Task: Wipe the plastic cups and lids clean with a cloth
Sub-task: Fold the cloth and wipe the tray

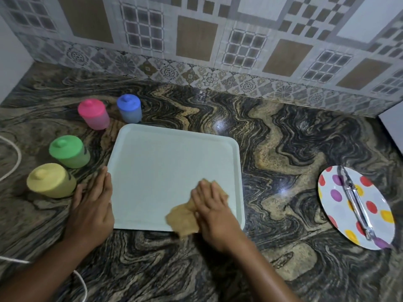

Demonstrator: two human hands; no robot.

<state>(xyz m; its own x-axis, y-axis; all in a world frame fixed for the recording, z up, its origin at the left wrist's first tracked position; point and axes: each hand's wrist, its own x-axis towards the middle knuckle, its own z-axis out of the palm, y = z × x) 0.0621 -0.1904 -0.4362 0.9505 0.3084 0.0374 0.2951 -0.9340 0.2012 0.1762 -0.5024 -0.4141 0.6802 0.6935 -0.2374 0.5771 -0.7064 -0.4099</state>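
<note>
So, pressing a crumpled tan cloth (183,216) down with the right hand (210,205), fingers laid flat, at the 5 o'clock corner of a pale green rectangular plastic tray (163,160). Bracing the tray's 9 o'clock edge with the left hand (93,203), fingers straight and together. Not yet touching the lidded plastic cups standing from 8 to 11 o'clock on the swirly stone counter (283,149): yellow cup (51,180), green cup (68,152), pink cup (93,114), blue cup (129,108). Probably light, stiff and a bit slick. Best gripped round the body, lids lifted by the top knob.
</note>
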